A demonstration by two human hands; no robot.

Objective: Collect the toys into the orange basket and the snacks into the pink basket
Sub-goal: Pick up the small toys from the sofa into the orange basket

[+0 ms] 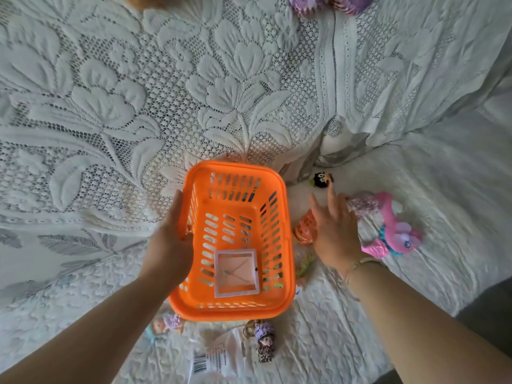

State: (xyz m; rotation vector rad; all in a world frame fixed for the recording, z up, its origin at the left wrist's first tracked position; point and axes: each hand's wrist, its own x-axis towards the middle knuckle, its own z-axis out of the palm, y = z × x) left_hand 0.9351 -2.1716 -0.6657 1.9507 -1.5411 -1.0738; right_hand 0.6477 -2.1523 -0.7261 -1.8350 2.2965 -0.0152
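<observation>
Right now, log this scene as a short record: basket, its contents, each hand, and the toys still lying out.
basket: orange basket, upright on the white lace bedspread
contents: one small square box with a pale frame
left hand: left hand grips the basket's left rim
right hand: right hand open, fingers spread, reaching over the toys right of the basket
toys out: pink plush toy, small dark round toy, orange toy, doll keychain, small doll
other: printed packet with barcode, near edge
</observation>
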